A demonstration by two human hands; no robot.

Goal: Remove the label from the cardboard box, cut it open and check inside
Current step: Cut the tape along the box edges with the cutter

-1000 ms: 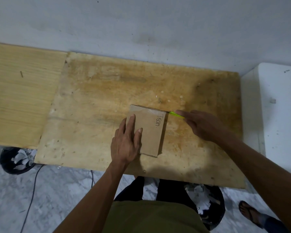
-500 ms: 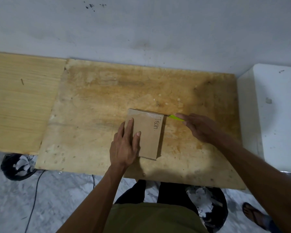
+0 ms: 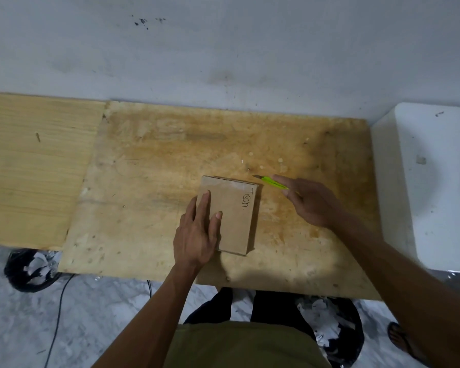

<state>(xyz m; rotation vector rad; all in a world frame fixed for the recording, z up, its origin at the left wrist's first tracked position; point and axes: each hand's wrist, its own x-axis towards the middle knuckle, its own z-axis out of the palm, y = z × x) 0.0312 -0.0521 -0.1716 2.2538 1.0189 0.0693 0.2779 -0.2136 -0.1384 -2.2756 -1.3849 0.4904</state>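
Note:
A flat brown cardboard box [image 3: 234, 208] with handwriting along its right side lies on the stained plywood board [image 3: 170, 160]. My left hand [image 3: 197, 232] presses flat on the box's near left part, fingers spread. My right hand [image 3: 311, 203] is to the right of the box and grips a yellow-green utility knife [image 3: 271, 182]. Its short blade points left and sits just beyond the box's far right corner, not touching the cardboard. No label is visible on the box top.
A paler wooden board [image 3: 32, 168] adjoins on the left and a white block [image 3: 436, 181] on the right. The grey wall [image 3: 223, 49] rises behind. Below the table edge are black bags with paper scraps [image 3: 29, 266], a cable [image 3: 59, 314] and a sandalled foot [image 3: 404, 341].
The knife tip has come away from the box's far right corner and now sits slightly beyond it. My left hand stays pressed on the box. The camera view has shifted slightly.

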